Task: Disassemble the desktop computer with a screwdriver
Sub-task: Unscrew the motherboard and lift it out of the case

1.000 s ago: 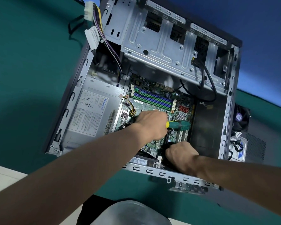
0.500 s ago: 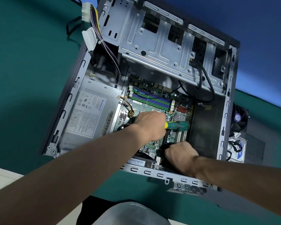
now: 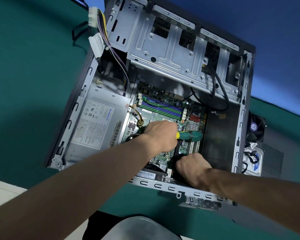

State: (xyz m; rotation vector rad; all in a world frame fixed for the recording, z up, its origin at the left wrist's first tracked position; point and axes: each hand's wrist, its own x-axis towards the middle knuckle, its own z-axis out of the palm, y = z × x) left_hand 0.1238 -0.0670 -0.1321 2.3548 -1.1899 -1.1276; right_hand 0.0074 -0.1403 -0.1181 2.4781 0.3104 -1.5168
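An open desktop computer case (image 3: 239, 139) lies on its side on a green surface. Its green motherboard (image 3: 164, 116) shows blue memory slots. My left hand (image 3: 160, 135) is inside the case over the board, shut on a screwdriver (image 3: 191, 135) with a green and yellow handle that sticks out to the right; its tip is hidden under the hand. My right hand (image 3: 193, 168) reaches in at the near lower edge of the board, fingers curled on a dark part that I cannot make out.
A grey power supply (image 3: 97, 123) fills the case's left side. A metal drive cage (image 3: 173, 54) spans the far side, with black cables (image 3: 220, 94) hanging below it. A white connector with coloured wires (image 3: 98, 18) lies outside at top left. A fan and a hard drive (image 3: 253, 161) lie right of the case.
The view has drifted slightly; both hands hold almost the same places over the motherboard, the left still gripping the screwdriver.
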